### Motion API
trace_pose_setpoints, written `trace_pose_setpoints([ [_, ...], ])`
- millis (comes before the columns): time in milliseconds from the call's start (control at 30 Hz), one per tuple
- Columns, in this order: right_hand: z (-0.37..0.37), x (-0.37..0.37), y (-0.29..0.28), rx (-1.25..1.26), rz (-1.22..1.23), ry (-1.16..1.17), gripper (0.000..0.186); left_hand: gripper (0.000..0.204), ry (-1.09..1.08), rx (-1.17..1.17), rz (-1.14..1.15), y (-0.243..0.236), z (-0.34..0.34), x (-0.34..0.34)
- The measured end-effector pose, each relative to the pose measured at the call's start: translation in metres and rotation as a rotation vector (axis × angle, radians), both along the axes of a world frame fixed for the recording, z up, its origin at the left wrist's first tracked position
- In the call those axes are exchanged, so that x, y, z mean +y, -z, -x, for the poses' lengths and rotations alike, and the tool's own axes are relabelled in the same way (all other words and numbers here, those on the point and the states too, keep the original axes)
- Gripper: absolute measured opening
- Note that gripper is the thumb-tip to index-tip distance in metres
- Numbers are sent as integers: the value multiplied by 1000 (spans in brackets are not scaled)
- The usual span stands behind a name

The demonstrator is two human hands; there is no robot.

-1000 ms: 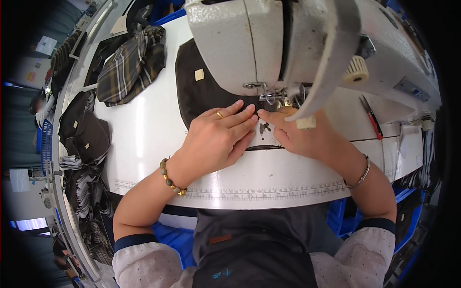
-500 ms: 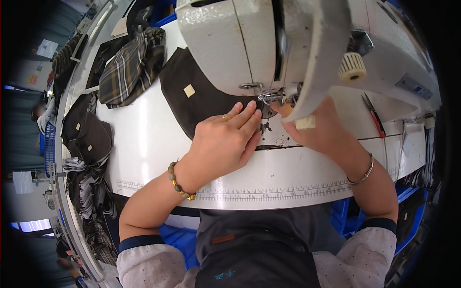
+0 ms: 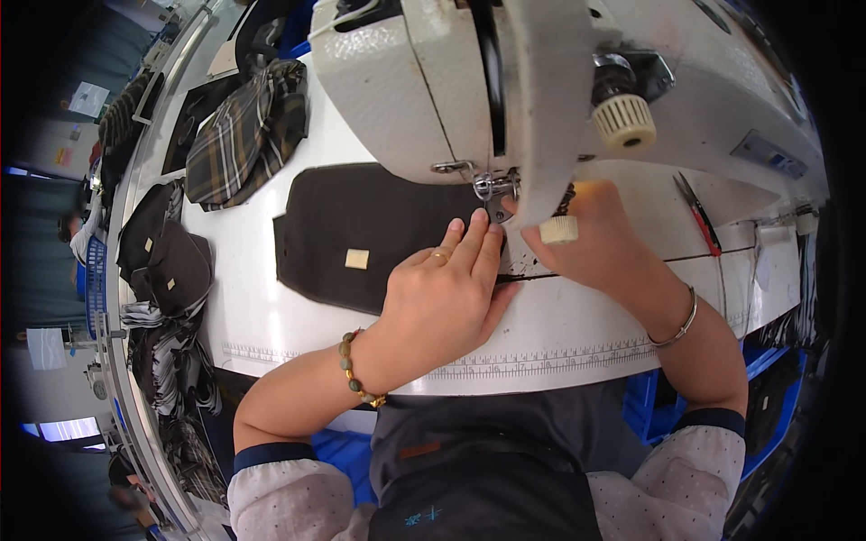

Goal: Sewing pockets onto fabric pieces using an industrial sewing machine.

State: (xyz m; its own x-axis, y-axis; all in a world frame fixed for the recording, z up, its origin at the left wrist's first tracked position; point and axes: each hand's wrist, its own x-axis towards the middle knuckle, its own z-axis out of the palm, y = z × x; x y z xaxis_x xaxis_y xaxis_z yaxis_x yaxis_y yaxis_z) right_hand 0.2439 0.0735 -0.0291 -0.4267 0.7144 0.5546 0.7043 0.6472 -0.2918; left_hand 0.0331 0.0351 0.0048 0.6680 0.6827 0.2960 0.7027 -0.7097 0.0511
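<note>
Hands feeding dark fabric under a sewing machine, centre frame.
Left hand lies flat, fingers extended, pressing the dark fabric piece; right hand is half hidden behind the sewing machine, its grip unclear.

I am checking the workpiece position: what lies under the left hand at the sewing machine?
The left hand presses flat on dark brown fabric on the white table, beside the needle. The fabric edge under the palm is covered.

— That fabric left of the machine: dark brown, with a small cream label?

— Yes. The machine's off-white. Farther left of it lies black-and-white plaid cloth. Table's white.
</note>
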Motion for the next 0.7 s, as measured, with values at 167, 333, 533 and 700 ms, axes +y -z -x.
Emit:
trace_pose_setpoints([
  [167, 0, -1, 3, -11, -1, -1, 11, 53, 62, -14, 35, -1, 2, -6],
  [333, 4, -3, -4, -13, 12, -30, 5, 50, 97, -39, -5, 1, 5, -8],
  [533, 7, -7, -6, -105, -137, -144, 10, 41, 149, -105, 27, 0, 7, -10],
  [700, 2, -6, -5, -186, -20, -151, 11, 36, 164, -114, 5, 3, 5, -11],
])
